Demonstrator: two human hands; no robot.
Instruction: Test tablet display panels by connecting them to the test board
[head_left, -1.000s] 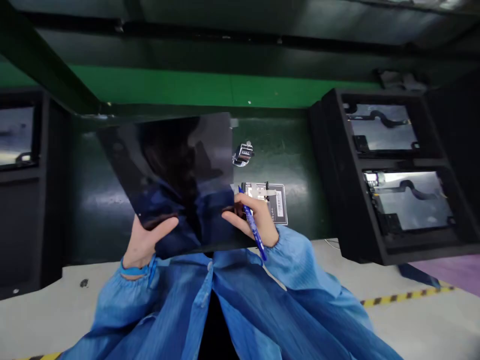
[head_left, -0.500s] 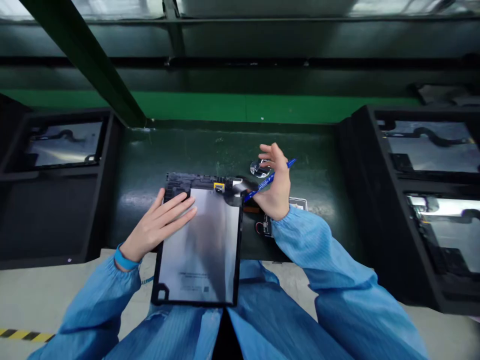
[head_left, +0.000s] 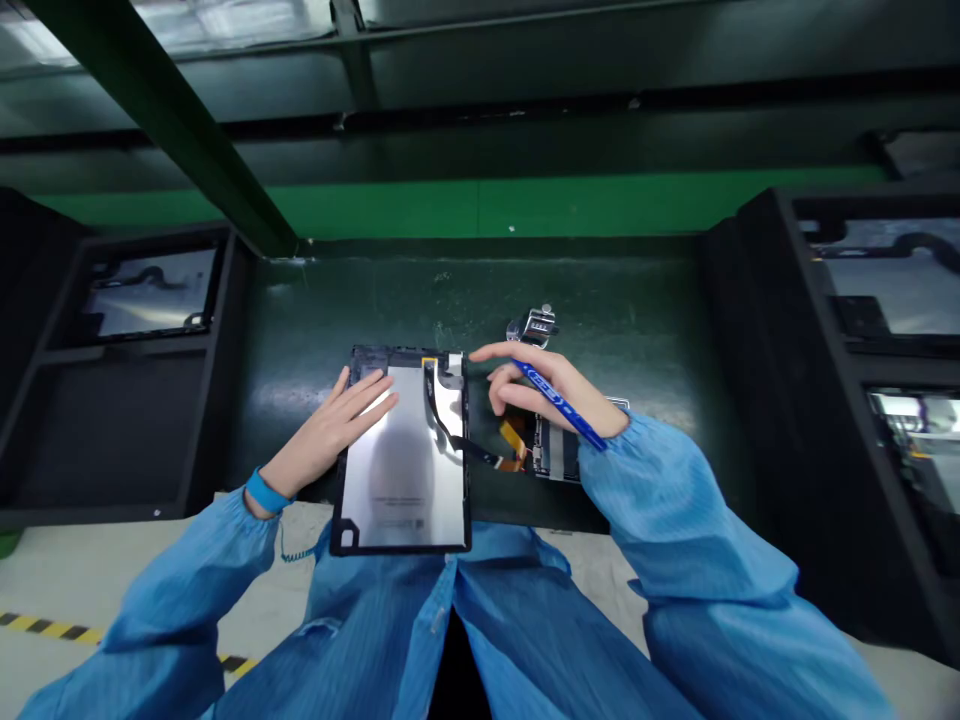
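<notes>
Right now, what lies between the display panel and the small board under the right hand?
In the head view, a black flex cable and an orange ribbon lie between the display panel and the small board.

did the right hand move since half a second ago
Yes. The right hand dropped from beside the metal counter toward the panel, nearer the person.

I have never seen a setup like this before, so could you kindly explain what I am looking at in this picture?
There is no machine here: a person in a blue smock works with bare hands, filmed by a camera worn on the head, looking down.

On the dark green bench lies a flat panel, silver back upward. The left hand rests flat on its left edge. The right hand holds a blue pen and reaches toward the panel's top right corner. Below that hand a flex cable leads to a small circuit board. A metal tally counter stands behind. Black trays with similar panels flank the bench.
</notes>
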